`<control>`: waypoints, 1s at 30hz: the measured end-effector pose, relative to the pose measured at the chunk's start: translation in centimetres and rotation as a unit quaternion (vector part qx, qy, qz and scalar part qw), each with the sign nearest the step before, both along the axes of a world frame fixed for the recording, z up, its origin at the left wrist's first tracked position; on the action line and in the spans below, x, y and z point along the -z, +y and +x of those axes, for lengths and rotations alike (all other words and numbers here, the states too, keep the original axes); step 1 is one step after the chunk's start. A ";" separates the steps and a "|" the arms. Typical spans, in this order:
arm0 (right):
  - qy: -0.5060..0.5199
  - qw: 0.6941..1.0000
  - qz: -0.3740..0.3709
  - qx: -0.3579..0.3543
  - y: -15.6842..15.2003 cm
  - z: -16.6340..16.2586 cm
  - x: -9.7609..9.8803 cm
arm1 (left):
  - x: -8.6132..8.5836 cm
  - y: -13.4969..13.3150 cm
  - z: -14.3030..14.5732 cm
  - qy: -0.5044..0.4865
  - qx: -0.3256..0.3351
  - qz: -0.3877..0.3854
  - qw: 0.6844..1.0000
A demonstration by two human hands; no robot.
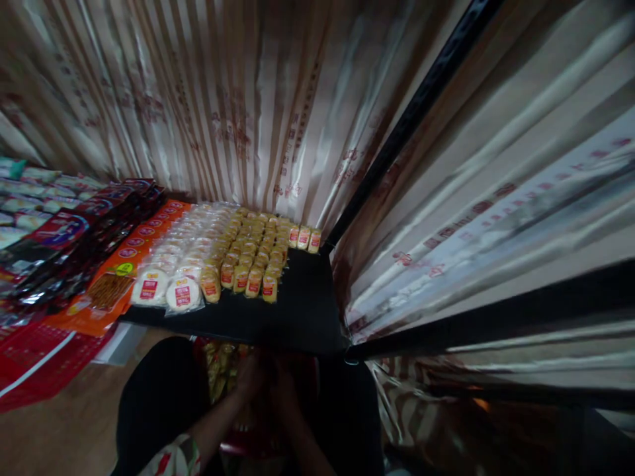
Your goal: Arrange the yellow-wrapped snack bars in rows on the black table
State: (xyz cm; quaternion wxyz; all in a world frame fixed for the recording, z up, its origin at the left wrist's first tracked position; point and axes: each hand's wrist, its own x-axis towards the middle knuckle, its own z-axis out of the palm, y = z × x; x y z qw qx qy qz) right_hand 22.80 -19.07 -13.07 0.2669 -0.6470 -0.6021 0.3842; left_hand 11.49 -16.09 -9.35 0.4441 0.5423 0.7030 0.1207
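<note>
My left hand (251, 375) and my right hand (284, 385) are close together between my knees, just below the front edge of the black table (307, 304). Deep shadow hides the fingers of both, so I cannot make out what they hold. Beside my left hand, gold-wrapped packets (218, 370) lie in a red container (251, 448). On the table above, rows of small yellow packaged snacks (253, 281) with red labels stand packed together. Three similar packets (303, 239) sit at the back right.
Left of the yellow snacks lie round white packaged cakes (183, 294), an orange bag (106, 291) and dark packages (74, 244). A red bag (34, 363) hangs at the left. Plastic sheeting (238, 99) and a black pole (407, 132) bound the table behind and right.
</note>
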 end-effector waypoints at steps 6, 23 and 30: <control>-0.067 0.990 0.083 -0.093 -0.9 -0.6 -3.1 | -4.4 -1.0 -1.4 -0.005 -0.022 0.004 1.000; -0.016 0.987 0.122 -0.106 -1.8 0.0 -13.9 | -9.6 -2.2 -3.4 -0.304 -0.074 0.017 0.950; 0.190 0.980 0.057 0.016 1.7 1.2 -17.0 | -12.4 -1.1 -3.5 -0.185 -0.055 0.184 0.964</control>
